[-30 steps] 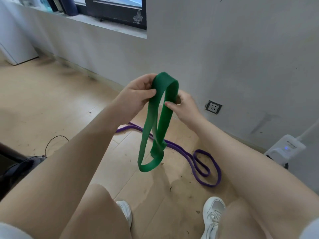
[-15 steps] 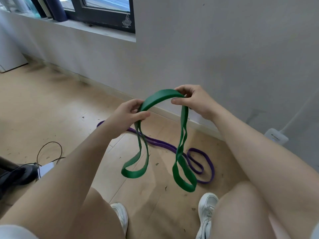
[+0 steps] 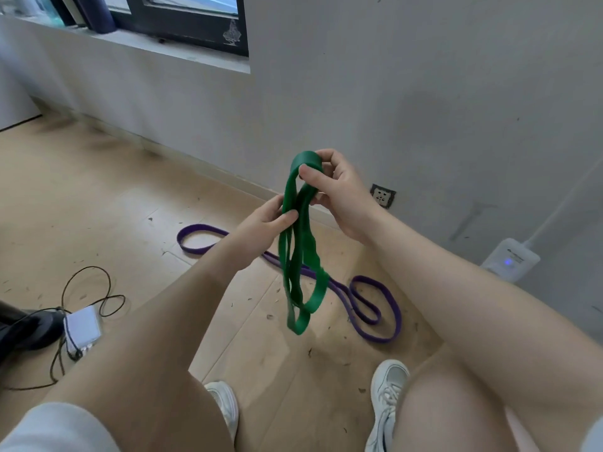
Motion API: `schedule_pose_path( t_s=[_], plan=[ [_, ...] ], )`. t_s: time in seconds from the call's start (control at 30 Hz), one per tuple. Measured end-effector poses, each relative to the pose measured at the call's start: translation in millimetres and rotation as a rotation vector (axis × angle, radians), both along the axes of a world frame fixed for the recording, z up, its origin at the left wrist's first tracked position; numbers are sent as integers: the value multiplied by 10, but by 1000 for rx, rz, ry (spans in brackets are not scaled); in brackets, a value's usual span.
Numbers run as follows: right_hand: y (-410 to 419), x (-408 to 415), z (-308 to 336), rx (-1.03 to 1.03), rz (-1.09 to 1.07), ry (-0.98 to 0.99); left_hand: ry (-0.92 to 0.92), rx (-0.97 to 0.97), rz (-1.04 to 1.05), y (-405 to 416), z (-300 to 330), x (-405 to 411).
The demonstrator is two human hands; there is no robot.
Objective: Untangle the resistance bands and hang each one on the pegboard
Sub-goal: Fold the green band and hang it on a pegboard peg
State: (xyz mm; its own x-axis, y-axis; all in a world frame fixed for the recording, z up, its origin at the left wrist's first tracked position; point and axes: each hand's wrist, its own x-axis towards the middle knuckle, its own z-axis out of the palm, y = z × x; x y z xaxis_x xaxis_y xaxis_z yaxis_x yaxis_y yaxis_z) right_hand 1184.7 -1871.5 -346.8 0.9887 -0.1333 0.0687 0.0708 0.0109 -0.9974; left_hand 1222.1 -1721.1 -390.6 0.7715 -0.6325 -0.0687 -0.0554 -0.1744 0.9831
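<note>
- Head view: the right hand [image 3: 339, 194] pinches the top fold of the green resistance band [image 3: 301, 256] between thumb and curled fingers, holding it up in front of the wall socket [image 3: 382, 196]
- The left hand [image 3: 267, 223] grips one strand of the same band just below and to the socket's left, thumb pressed across the strand, fingers curled behind it
- The green band hangs doubled beneath both hands, its strands crossing at least once before ending in two loops that dangle clear of the wooden floor [image 3: 98, 207]
- The purple resistance band [image 3: 375, 308] lies on the floor below the socket, one loop out to the left and a coiled pair of loops to the right; the green band hangs in front of its middle stretch, apparently not touching it
- No pegboard shows, so nothing is hung yet
- Risk: pulling the hands apart while the strands are crossed could cinch the twist tighter rather than free it
- Risk: the rubber may slip from the right thumb's pinch and snap downward, dropping onto the purple band and tangling the two
- Risk: the white power adapter [image 3: 509, 259] right of the socket and the black cable [image 3: 85, 288] far to its left could snag a trailing loop or a white sneaker [image 3: 388, 396] when the person rises
</note>
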Motion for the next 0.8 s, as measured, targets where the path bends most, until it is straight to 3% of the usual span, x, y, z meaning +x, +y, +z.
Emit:
schedule_pose_path(
  t_s=[0.17,0.33,0.53,0.63,0.8],
  plan=[
    [50,51,22,93,13,-19,-1,-26,-20,60,-26,1],
    [81,90,23,-23,-53,-37,-101,-43,118,47,-83,-31],
    [103,108,25,-54,-13,-82,-148,14,86,-38,-61,-87],
    [107,119,20,95,-2,-93,-220,60,157,-85,-45,-82],
    [-33,150,-23,366,-62,-93,-208,68,107,-61,54,-44]
  ],
)
